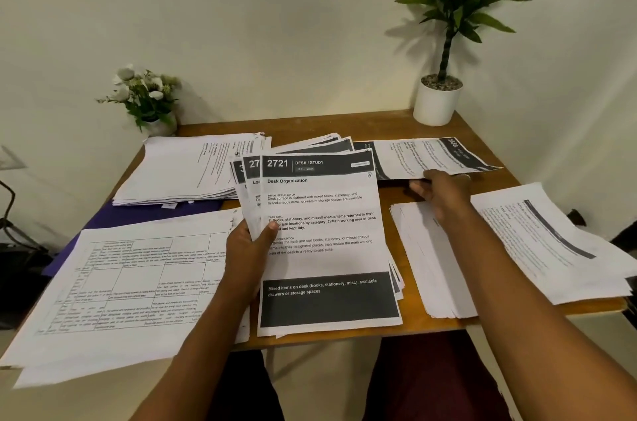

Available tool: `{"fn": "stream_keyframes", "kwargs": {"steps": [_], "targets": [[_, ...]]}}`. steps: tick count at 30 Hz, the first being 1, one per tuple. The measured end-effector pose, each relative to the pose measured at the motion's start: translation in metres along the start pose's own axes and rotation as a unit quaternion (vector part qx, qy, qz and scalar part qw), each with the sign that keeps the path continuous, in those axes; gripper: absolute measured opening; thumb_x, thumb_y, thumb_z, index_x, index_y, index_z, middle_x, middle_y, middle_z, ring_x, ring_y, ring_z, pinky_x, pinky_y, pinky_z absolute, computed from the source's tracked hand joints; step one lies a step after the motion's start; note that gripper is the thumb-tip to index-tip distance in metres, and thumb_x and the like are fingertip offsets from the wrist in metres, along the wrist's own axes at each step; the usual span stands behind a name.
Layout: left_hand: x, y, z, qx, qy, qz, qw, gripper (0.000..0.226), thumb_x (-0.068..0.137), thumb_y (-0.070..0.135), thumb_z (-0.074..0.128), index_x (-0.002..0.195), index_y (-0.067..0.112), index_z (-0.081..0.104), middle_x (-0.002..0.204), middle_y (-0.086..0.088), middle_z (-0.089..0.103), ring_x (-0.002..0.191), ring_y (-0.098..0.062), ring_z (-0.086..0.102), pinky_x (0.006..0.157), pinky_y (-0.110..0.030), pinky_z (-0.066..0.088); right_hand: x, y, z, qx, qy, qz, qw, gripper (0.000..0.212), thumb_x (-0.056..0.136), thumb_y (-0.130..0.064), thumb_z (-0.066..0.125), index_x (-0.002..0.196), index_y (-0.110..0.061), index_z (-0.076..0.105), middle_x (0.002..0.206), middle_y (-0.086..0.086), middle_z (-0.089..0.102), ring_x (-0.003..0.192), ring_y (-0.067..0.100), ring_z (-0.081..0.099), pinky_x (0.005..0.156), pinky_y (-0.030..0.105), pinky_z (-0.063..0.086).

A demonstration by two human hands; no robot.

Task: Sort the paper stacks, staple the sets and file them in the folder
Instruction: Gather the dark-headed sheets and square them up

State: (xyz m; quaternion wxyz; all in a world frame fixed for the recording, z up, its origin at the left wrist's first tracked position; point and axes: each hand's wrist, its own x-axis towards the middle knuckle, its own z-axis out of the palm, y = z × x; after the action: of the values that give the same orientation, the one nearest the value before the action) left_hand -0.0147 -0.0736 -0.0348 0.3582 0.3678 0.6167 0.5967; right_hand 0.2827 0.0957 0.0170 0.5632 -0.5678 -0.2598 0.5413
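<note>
My left hand (249, 246) holds a fanned set of printed sheets (324, 234) upright over the desk, thumb on the front page headed "2721 Desk Organization". My right hand (443, 193) reaches to the far right and pinches the near edge of a sideways sheet with a dark header (431, 157). A purple folder (151, 213) lies at the left, mostly hidden under paper stacks. No stapler is in view.
A thick stack (186, 169) lies at the back left, table-printed sheets (131, 286) overhang the front left, and two stacks (537, 244) sit at the right. A flower pot (151, 100) and a potted plant (437, 103) stand at the wooden desk's (396, 127) back edge.
</note>
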Motion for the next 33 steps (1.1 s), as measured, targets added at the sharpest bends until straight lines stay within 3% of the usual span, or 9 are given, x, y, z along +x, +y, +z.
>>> {"fn": "stream_keyframes", "kwargs": {"steps": [5, 9, 11, 15, 20, 23, 26, 29, 33], "targets": [[0.000, 0.000, 0.001, -0.009, 0.005, -0.005, 1.000, 0.016, 0.098, 0.026, 0.065, 0.113, 0.027, 0.065, 0.108, 0.010, 0.075, 0.095, -0.014, 0.075, 0.074, -0.028, 0.062, -0.031, 0.013, 0.005, -0.072, 0.095, -0.104, 0.987, 0.063, 0.091, -0.023, 0.074, 0.144, -0.025, 0.041, 0.128, -0.003, 0.061, 0.107, 0.014, 0.065, 0.079, 0.025, 0.060], [-0.001, 0.002, 0.000, -0.013, 0.003, -0.007, 1.000, 0.016, 0.097, 0.026, 0.065, 0.114, 0.028, 0.064, 0.109, 0.010, 0.075, 0.095, -0.013, 0.075, 0.075, -0.029, 0.063, -0.071, 0.024, 0.020, -0.169, -0.100, -0.103, 0.975, 0.044, 0.089, -0.045, 0.074, 0.127, -0.027, 0.061, 0.116, -0.013, 0.068, 0.100, 0.009, 0.067, 0.081, 0.028, 0.058], [-0.001, 0.003, 0.000, -0.016, 0.001, -0.011, 1.000, 0.016, 0.097, 0.026, 0.065, 0.113, 0.029, 0.065, 0.107, 0.011, 0.076, 0.096, -0.013, 0.075, 0.076, -0.030, 0.063, -0.080, 0.030, 0.023, -0.193, -0.166, -0.122, 0.959, 0.037, 0.087, -0.036, 0.079, 0.118, -0.022, 0.066, 0.107, -0.011, 0.074, 0.091, 0.007, 0.073, 0.070, 0.021, 0.058], [-0.002, 0.004, 0.000, -0.026, 0.005, -0.014, 1.000, 0.017, 0.096, 0.024, 0.066, 0.113, 0.027, 0.065, 0.107, 0.010, 0.077, 0.096, -0.016, 0.075, 0.076, -0.032, 0.063, -0.086, 0.039, 0.025, -0.201, -0.162, -0.182, 0.949, 0.026, 0.086, -0.027, 0.081, 0.109, -0.020, 0.069, 0.101, -0.015, 0.074, 0.088, 0.000, 0.072, 0.064, 0.013, 0.055], [-0.002, 0.003, 0.001, -0.023, 0.014, -0.018, 0.999, 0.024, 0.096, 0.025, 0.067, 0.119, 0.021, 0.064, 0.114, 0.002, 0.075, 0.096, -0.018, 0.075, 0.081, -0.039, 0.063, -0.089, 0.037, 0.021, -0.225, -0.231, -0.149, 0.935, 0.033, 0.086, -0.033, 0.080, 0.114, -0.020, 0.069, 0.109, -0.013, 0.075, 0.092, 0.006, 0.074, 0.069, 0.021, 0.059], [-0.002, 0.003, 0.001, -0.023, 0.014, -0.008, 1.000, 0.025, 0.098, 0.024, 0.065, 0.122, 0.018, 0.064, 0.112, 0.004, 0.075, 0.096, -0.016, 0.075, 0.078, -0.034, 0.063, -0.087, 0.029, 0.015, -0.343, -0.312, -0.107, 0.880, 0.032, 0.086, -0.038, 0.079, 0.115, -0.033, 0.065, 0.108, -0.024, 0.069, 0.093, 0.006, 0.071, 0.073, 0.025, 0.056], [-0.001, 0.002, 0.001, -0.021, 0.021, -0.006, 1.000, 0.023, 0.101, 0.026, 0.060, 0.122, 0.018, 0.065, 0.110, 0.004, 0.076, 0.096, -0.015, 0.075, 0.072, -0.027, 0.062, -0.077, 0.027, 0.009, -0.400, -0.345, -0.079, 0.845, 0.035, 0.088, -0.036, 0.077, 0.121, -0.032, 0.067, 0.120, -0.020, 0.070, 0.102, 0.009, 0.070, 0.085, 0.035, 0.058], [-0.001, 0.001, 0.001, -0.017, 0.020, -0.009, 1.000, 0.026, 0.103, 0.026, 0.056, 0.125, 0.015, 0.064, 0.113, 0.004, 0.076, 0.098, -0.014, 0.075, 0.075, -0.030, 0.063, -0.070, 0.019, 0.006, -0.351, -0.320, -0.074, 0.877, 0.029, 0.091, -0.031, 0.076, 0.119, -0.030, 0.068, 0.118, -0.013, 0.073, 0.100, 0.012, 0.073, 0.085, 0.038, 0.061], [0.001, 0.000, 0.000, -0.022, 0.024, -0.007, 0.999, 0.027, 0.102, 0.024, 0.058, 0.125, 0.012, 0.065, 0.112, 0.002, 0.076, 0.099, -0.019, 0.075, 0.074, -0.029, 0.062, -0.046, 0.014, 0.001, -0.201, -0.201, -0.052, 0.957, 0.017, 0.092, -0.019, 0.075, 0.108, -0.024, 0.071, 0.108, -0.005, 0.077, 0.094, 0.017, 0.076, 0.086, 0.037, 0.061]]}}
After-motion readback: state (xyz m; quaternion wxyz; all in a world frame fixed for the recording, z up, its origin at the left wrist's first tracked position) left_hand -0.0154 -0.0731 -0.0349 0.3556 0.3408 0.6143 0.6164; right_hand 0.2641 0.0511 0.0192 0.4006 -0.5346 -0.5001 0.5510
